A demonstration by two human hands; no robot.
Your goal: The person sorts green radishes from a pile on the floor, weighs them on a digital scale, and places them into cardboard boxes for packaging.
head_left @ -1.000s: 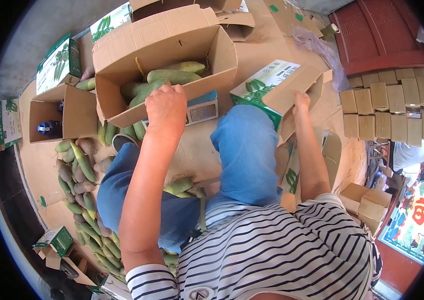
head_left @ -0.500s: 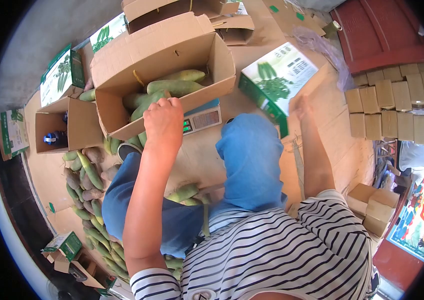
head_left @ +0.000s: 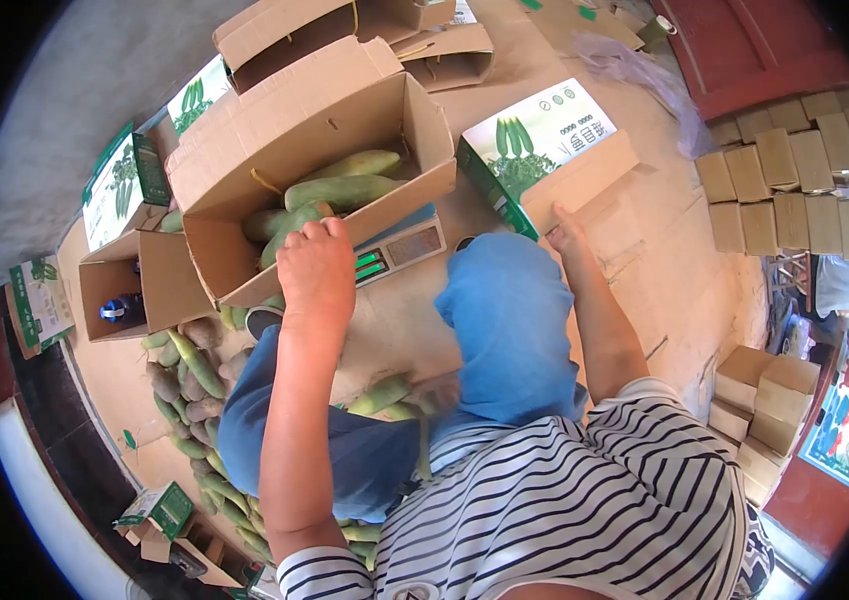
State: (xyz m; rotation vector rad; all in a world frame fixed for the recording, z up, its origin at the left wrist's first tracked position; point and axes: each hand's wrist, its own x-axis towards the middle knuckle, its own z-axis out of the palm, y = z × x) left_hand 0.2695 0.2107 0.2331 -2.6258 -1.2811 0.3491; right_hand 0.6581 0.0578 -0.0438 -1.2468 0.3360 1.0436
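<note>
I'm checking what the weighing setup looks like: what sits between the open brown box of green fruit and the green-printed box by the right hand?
In the head view, a digital scale shows between the open brown box and the green-printed box, partly tucked under the brown box.

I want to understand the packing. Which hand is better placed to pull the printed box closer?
Probably the right hand: it already touches the green printed box. The left hand grips the brown box.
</note>
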